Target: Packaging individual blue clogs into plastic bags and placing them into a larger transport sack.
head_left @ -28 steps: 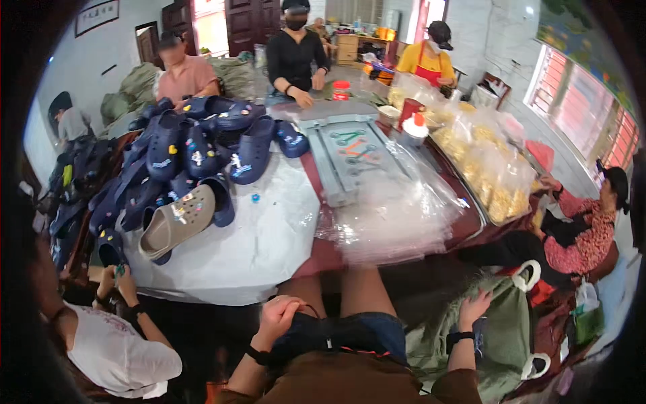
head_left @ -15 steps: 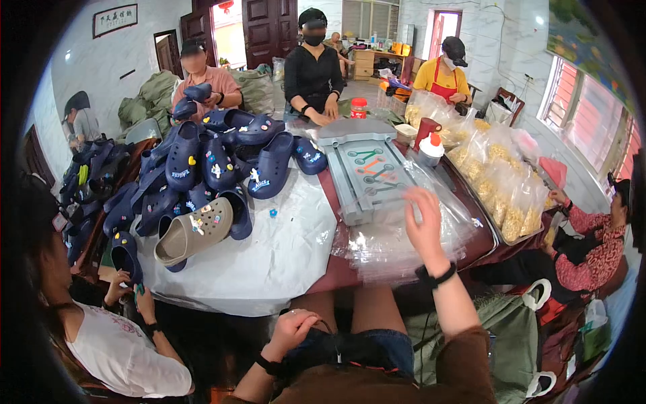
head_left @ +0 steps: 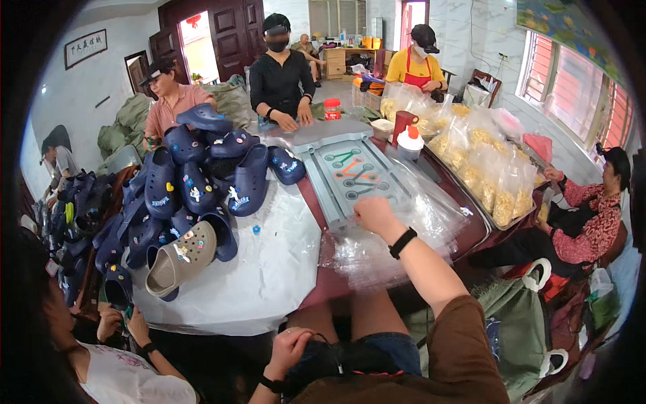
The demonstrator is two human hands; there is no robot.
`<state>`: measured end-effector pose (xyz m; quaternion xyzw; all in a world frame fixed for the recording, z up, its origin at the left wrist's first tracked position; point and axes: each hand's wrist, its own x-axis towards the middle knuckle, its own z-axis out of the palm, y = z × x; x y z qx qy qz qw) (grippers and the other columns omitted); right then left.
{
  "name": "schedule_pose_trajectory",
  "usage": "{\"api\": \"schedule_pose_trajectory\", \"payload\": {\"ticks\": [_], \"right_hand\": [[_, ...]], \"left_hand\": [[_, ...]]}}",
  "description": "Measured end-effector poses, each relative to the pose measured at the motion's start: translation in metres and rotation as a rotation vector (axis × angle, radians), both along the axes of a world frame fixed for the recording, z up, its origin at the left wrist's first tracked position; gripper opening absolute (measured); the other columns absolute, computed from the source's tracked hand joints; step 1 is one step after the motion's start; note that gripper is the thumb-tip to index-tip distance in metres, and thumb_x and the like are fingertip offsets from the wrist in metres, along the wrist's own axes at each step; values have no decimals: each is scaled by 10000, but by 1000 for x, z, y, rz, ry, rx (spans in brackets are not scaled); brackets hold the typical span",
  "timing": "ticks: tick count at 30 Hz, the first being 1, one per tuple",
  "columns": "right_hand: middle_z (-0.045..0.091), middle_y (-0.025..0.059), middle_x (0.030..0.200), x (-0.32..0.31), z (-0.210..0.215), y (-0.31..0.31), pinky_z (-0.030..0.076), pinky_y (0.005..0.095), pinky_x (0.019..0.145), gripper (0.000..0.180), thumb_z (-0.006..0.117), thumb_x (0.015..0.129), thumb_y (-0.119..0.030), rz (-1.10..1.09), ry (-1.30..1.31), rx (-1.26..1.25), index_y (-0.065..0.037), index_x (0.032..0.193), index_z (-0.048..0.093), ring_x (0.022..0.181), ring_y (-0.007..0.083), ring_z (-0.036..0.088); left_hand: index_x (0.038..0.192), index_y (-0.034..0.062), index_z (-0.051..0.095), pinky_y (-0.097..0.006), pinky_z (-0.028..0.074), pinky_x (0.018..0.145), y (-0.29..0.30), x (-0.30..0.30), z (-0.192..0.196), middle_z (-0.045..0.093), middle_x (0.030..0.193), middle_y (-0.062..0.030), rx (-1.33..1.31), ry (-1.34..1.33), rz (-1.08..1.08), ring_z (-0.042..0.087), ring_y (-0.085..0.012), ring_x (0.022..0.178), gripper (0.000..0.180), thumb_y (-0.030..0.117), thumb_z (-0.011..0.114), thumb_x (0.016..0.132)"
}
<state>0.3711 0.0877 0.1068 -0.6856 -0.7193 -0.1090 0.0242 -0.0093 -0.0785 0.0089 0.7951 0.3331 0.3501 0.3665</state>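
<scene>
My right hand (head_left: pixel 374 214) reaches forward over the table, fingers curled down onto a heap of clear plastic bags (head_left: pixel 410 239) at the near edge of a grey tray (head_left: pixel 321 176). The tray carries a few small coloured pieces. A black band is on that wrist. My left hand (head_left: pixel 291 347) rests on my lap below the table edge, fingers loosely curled and holding nothing.
Navy clogs (head_left: pixel 195 178) and a tan clog (head_left: pixel 180 260) lie piled on a white sheet (head_left: pixel 269 269). Bags of yellow stuff (head_left: pixel 484 168), a red cup (head_left: pixel 402 124) and a white bottle (head_left: pixel 410 142) stand to the right. Several people sit around the table. A green bag (head_left: pixel 521 323) sits by my right knee.
My right hand rose from my lap, crossed the table edge and came down onto the plastic bags by the tray. My left hand stayed on my lap.
</scene>
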Motion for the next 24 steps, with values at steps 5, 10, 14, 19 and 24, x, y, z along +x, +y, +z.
{"api": "schedule_pose_trajectory", "payload": {"ticks": [5,10,14,19,24], "right_hand": [[641,102,854,-2,5,-50,511,450,675,103,689,828,-150,147,399,410,-65,774,670,801,336,656],[631,94,841,2,8,-73,510,444,680,71,718,819,-107,83,527,572,-55,801,673,798,336,646],[624,97,832,0,20,-83,513,426,676,56,724,824,-91,45,594,719,-50,851,699,794,328,643],[632,83,831,2,32,-87,516,408,682,62,737,826,-118,-17,690,625,-71,864,723,804,308,645],[644,54,830,12,44,-104,522,411,726,56,746,823,-144,-7,498,517,-104,862,748,895,282,644]], "left_hand": [[953,25,732,-367,545,727,-1,2,-5,735,889,-127,-43,-13,-5,705,-300,816,111,107,658,949],[945,20,732,-369,538,721,-4,10,6,726,865,-130,-1,-32,-19,697,-310,806,117,109,655,952],[924,20,732,-372,533,703,-3,7,6,721,832,-129,9,-42,-12,689,-314,768,110,101,661,945],[964,35,726,-386,524,795,11,22,28,707,947,-123,182,2,-44,669,-313,898,128,146,714,902],[1215,50,641,-440,494,964,48,88,96,606,1274,-163,455,114,-339,587,-365,1146,416,220,763,855]]}}
